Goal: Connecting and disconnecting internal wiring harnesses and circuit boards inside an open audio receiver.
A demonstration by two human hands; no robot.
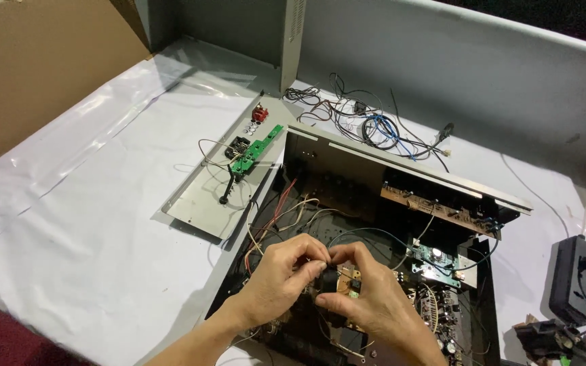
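My left hand (276, 281) and my right hand (367, 298) meet over an opened black electronics chassis (306, 152). Both pinch a small black component (327, 279) attached to a little brown circuit board (348, 283). The left fingers close on its left side, and the right thumb and fingers hold the board from the right and below. Red, white and black wires (283, 210) run from the chassis floor toward my hands. Inside the chassis, a long brown circuit board (435, 207) stands along the back and a green circuit board (435, 261) lies to the right.
A detached grey metal panel (201, 203) with a narrow green board (256, 150) lies to the left on the white sheet. A tangle of loose wires (367, 122) lies behind the chassis. A black power adapter (573, 278) and a soldering iron stand (557, 339) are at the right edge.
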